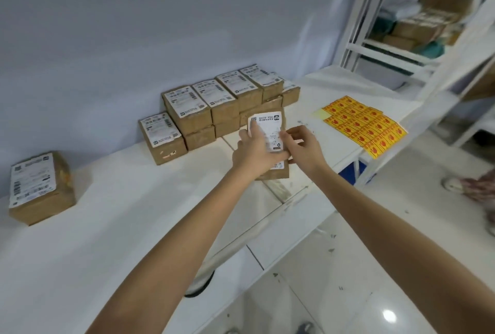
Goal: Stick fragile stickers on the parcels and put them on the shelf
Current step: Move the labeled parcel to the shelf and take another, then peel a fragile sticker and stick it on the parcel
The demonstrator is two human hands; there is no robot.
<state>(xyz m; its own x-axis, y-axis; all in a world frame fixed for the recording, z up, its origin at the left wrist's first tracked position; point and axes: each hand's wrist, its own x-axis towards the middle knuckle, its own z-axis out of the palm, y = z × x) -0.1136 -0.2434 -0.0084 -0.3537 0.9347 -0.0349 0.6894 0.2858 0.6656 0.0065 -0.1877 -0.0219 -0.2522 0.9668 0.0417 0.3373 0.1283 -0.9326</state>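
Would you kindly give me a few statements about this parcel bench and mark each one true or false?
1. Both hands are on one parcel. True.
2. The sheet of fragile stickers lies left of that parcel. False: it lies to its right.
3. A lone parcel sits apart at the table's far left. True.
4. The stacked parcels bear no labels. False: each shows a white label on top.
5. The shelf holds nothing. False: parcels sit on it.
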